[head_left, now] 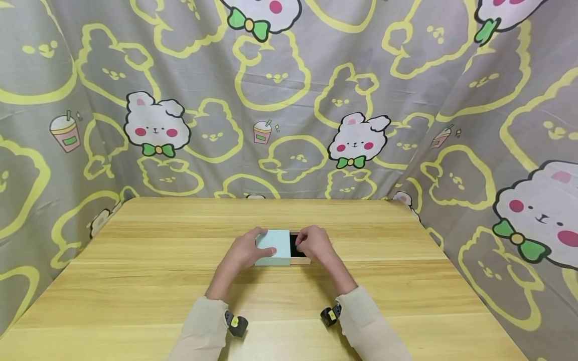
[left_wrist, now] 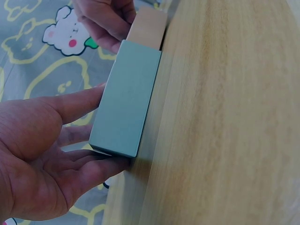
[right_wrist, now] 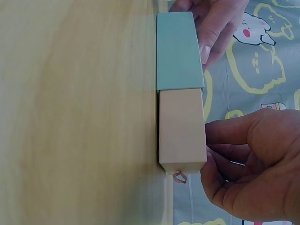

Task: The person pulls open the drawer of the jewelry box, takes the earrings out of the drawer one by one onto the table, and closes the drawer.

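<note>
A light blue box sleeve (head_left: 273, 244) lies on the table with a peach drawer (head_left: 300, 260) partly pulled out of its right side, its inside black. My left hand (head_left: 244, 249) grips the sleeve, thumb on top and fingers at its far left side; the left wrist view shows the hand (left_wrist: 51, 154) around the sleeve (left_wrist: 125, 101). Bent fingers of my right hand (head_left: 316, 244) are at the drawer's black interior. In the right wrist view that hand (right_wrist: 262, 164) is against the drawer (right_wrist: 182, 129), which has a small ribbon loop (right_wrist: 179, 177); whether its fingertips pinch anything is hidden.
The light wooden table (head_left: 271, 306) extends around the box. A grey curtain (head_left: 289, 165) with cartoon rabbits surrounds its back and sides. Small black cameras (head_left: 237, 325) are strapped at both wrists.
</note>
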Action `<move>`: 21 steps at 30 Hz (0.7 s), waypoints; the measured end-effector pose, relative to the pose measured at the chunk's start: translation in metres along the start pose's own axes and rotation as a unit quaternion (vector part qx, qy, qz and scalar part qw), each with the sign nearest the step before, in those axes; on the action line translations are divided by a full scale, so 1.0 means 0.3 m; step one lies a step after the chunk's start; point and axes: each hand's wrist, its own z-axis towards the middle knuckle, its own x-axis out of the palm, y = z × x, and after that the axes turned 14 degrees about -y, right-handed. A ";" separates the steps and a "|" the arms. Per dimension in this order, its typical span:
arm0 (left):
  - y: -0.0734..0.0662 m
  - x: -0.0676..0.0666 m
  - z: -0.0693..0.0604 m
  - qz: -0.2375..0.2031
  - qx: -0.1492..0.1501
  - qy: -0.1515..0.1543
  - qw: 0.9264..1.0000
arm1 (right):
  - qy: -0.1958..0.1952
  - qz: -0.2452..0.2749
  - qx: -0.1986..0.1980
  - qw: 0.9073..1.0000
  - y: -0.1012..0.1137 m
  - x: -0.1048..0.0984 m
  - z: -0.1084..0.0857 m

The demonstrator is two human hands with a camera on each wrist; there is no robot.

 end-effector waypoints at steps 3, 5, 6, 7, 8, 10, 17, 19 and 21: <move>0.000 0.000 -0.001 0.001 0.001 0.000 1.000 | 0.006 0.005 0.013 1.000 -0.001 0.000 0.001; -0.001 0.000 -0.001 0.002 0.002 -0.001 1.000 | 0.008 0.007 0.015 1.000 -0.001 0.000 0.000; -0.001 0.000 -0.001 0.003 0.001 -0.001 1.000 | 0.009 0.008 0.017 1.000 -0.001 -0.001 0.001; -0.001 0.000 -0.002 0.003 0.001 -0.001 1.000 | 0.007 0.008 0.016 1.000 -0.002 -0.001 0.001; -0.001 0.000 -0.002 0.004 0.001 -0.001 1.000 | 0.004 0.008 0.014 1.000 -0.002 -0.003 0.001; -0.002 0.001 -0.003 0.004 0.000 -0.001 1.000 | -0.001 0.011 0.010 1.000 0.000 -0.008 0.000; -0.005 -0.001 -0.007 0.005 -0.001 -0.004 1.000 | -0.019 0.030 0.017 0.999 0.003 -0.040 0.005; -0.005 -0.002 -0.008 0.004 0.000 -0.005 1.000 | -0.026 0.032 0.022 0.999 -0.001 -0.050 0.009; -0.005 -0.003 -0.008 0.002 0.001 -0.005 1.000 | -0.029 0.034 0.027 0.999 -0.005 -0.059 0.011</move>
